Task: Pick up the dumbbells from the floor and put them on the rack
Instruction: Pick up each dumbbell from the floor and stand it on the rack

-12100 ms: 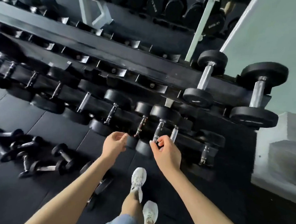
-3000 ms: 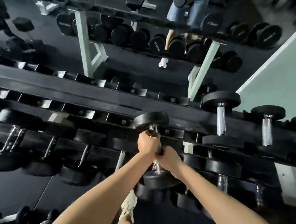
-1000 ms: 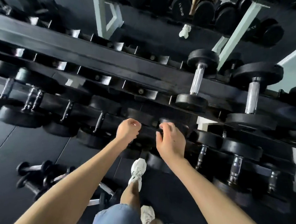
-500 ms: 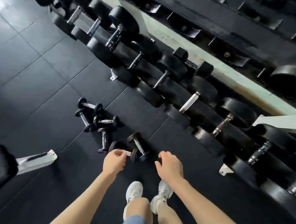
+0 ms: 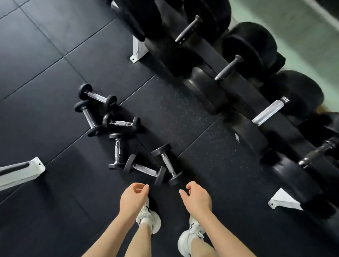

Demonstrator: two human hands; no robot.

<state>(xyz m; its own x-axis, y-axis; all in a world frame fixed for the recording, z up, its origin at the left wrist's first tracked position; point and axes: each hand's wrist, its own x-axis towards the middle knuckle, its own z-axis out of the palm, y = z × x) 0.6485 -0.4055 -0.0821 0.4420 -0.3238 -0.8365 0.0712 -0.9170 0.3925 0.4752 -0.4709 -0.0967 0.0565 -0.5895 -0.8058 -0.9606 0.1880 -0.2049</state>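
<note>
Several small black dumbbells with chrome handles lie in a loose cluster on the black rubber floor. The nearest two, a dumbbell [image 5: 144, 169] and its neighbour [image 5: 167, 163], lie just beyond my hands. Others lie farther left: one [image 5: 97, 96], one [image 5: 88, 118], one [image 5: 121, 122] and one [image 5: 117, 151]. My left hand [image 5: 133, 197] and my right hand [image 5: 197, 197] hang above my feet with fingers loosely curled, holding nothing. The rack [image 5: 244, 97] runs along the right, its lowest tier loaded with large black dumbbells.
A white rack foot [image 5: 138, 51] stands at the back and another white foot [image 5: 284, 201] at the right. A white bench leg [image 5: 11, 173] juts in from the left. My white shoes [image 5: 149, 216] stand on the floor mat close to the nearest dumbbells.
My view has dropped from the rack to the floor and closed in on the dumbbell cluster. Both hands came down empty from the rack's upper tier and now hover just short of the nearest dumbbells.
</note>
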